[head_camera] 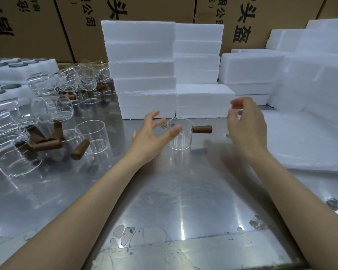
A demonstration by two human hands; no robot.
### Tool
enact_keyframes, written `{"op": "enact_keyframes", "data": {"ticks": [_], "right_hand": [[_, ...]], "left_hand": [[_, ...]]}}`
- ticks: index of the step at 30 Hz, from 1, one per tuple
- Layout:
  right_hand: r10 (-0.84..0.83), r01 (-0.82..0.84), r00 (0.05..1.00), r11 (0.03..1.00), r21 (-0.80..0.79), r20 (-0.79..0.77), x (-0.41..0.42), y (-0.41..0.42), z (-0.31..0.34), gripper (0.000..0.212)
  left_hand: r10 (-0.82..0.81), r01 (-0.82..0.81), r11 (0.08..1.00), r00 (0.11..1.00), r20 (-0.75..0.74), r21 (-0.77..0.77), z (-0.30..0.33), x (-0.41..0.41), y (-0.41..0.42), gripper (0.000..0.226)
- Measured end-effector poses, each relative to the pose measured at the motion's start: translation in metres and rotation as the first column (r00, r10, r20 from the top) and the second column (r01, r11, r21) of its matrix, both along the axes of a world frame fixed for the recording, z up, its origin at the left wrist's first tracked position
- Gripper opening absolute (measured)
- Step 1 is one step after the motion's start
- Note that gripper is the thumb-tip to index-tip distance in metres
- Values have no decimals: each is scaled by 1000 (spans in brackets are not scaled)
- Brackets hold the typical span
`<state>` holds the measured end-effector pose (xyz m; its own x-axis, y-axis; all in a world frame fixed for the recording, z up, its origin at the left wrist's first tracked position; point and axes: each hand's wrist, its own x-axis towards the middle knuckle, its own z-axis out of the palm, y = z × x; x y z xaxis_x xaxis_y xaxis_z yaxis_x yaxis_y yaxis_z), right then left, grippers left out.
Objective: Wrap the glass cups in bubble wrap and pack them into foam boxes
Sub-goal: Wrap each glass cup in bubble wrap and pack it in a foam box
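Scuffed, glossy sheet metal forms the tabletop (164, 201), backed by brown printed cartons (27, 26) and two stacks of matte, grainy white foam boxes (142, 69), with flat pale bubble wrap sheets (300, 141) lying at the right. Near the middle stands one upright glass cup (180, 136), a clear thin-walled cylinder with a stubby brown wooden handle (202, 129) pointing right, while more such cups (53, 114) crowd the left side, some tipped over. Just beside the cup, the left hand (152, 135) is spread with fingers loosely curved and holding nothing, and the right hand (246, 121) hovers apart from it, fingers relaxed and empty.
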<state>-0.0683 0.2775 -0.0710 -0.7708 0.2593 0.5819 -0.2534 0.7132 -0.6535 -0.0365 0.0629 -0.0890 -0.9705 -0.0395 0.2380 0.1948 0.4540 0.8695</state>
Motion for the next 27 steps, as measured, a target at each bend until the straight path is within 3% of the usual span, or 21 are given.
{"op": "enact_keyframes", "data": {"ticks": [5,9,11,15,20,25,27], "right_hand": [[-254,175,937,935,308,239,-3,19,-1,38],[-368,192,823,897,397,432,-2,29,0,24],[-358,212,836,910,357,416,-3,34,1,17],[-365,262,859,916,305,360,-3,41,4,30],[-335,282,889,938,203,313,-3,42,7,14],[-347,305,894,935,181,283,-3,41,9,26],[-353,325,915,932,162,193,-3,41,11,23]], "left_hand": [[104,-97,992,991,-85,85,3,-2,-3,83],[92,-84,992,992,-88,89,2,-3,-4,63],[88,-81,993,992,-90,81,2,-3,-4,60],[83,-75,993,992,-90,87,2,-3,-5,58],[90,-82,993,992,-91,82,1,-4,-5,61],[90,-84,994,992,-88,75,3,-3,-4,65],[97,-89,993,991,-96,81,4,-2,-4,62]]}}
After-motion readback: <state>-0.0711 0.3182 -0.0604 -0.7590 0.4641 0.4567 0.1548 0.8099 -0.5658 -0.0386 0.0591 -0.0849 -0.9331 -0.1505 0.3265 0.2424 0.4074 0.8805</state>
